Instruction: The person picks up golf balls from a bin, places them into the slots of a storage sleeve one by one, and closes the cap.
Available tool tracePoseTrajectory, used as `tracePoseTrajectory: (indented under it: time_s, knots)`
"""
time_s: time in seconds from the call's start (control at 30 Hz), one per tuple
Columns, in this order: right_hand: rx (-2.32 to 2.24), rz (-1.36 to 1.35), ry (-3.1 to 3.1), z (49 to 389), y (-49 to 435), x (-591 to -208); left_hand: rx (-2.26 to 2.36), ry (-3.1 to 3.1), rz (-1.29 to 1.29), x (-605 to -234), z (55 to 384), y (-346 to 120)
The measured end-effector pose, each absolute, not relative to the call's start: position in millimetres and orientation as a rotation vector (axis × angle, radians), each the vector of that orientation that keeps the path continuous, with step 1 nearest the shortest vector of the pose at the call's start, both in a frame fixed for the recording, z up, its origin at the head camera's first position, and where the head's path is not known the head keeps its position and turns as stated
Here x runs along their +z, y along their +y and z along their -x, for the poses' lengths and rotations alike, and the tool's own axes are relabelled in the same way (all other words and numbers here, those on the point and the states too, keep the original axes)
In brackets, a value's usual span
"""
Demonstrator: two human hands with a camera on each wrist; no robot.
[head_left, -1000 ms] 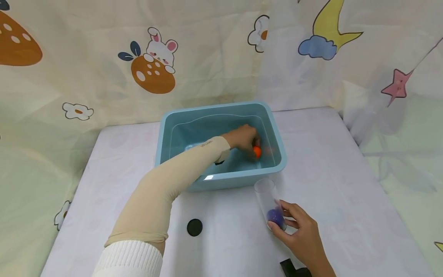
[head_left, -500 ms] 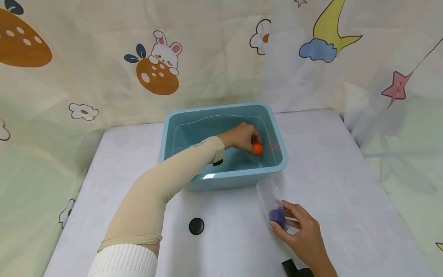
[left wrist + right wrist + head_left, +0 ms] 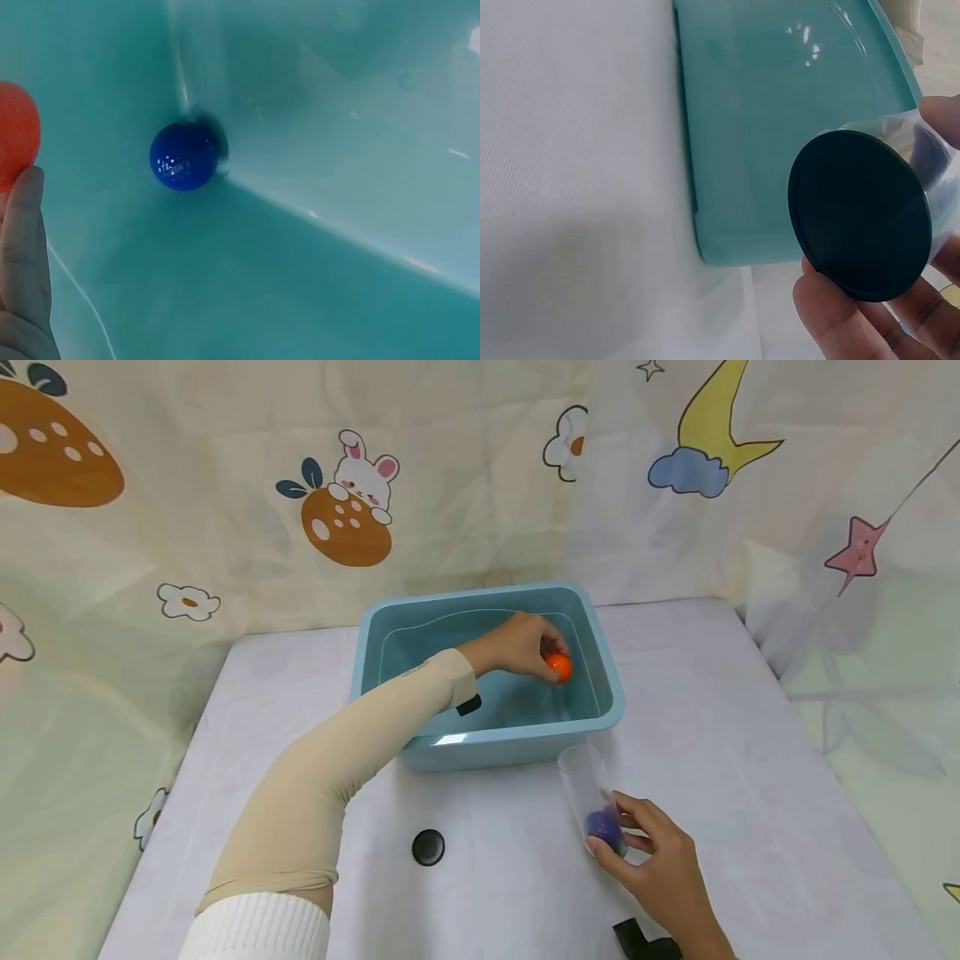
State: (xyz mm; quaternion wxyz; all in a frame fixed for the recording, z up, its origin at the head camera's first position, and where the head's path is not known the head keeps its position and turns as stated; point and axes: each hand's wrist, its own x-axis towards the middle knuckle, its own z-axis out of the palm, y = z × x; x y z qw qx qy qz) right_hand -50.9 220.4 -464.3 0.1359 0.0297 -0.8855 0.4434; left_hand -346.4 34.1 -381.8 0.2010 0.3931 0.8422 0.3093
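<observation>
Inside the blue plastic tub [image 3: 480, 739], my left hand [image 3: 517, 645] pinches an orange ball [image 3: 559, 667] between thumb and fingers. The left wrist view shows that orange ball [image 3: 16, 135] at its left edge and a blue ball [image 3: 184, 156] lying in a corner of the tub. My right hand [image 3: 656, 860] grips a clear cylinder [image 3: 581, 777] near its lower end, in front of the tub. A purple ball [image 3: 604, 829] sits at the bottom of the cylinder. In the right wrist view a dark round cap [image 3: 859, 214] closes that end.
A black round lid [image 3: 428, 847] lies on the white-covered table [image 3: 495, 877], left of the cylinder. Patterned cloth [image 3: 465, 485] hangs behind the table and along its sides. The tub stands near the table's back edge.
My left hand has lifted the orange ball up from the tub's floor. The right hand keeps its hold on the cylinder, and the head view has shifted slightly.
</observation>
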Motion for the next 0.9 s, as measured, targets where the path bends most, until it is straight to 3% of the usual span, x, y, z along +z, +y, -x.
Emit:
tracePoseTrajectory:
  time_s: [0.9]
  knots:
    - [1.247,-0.071,-2.568,46.5,221.6,-459.4,0.936,2.338,-1.131,-330.2,319.1,4.3]
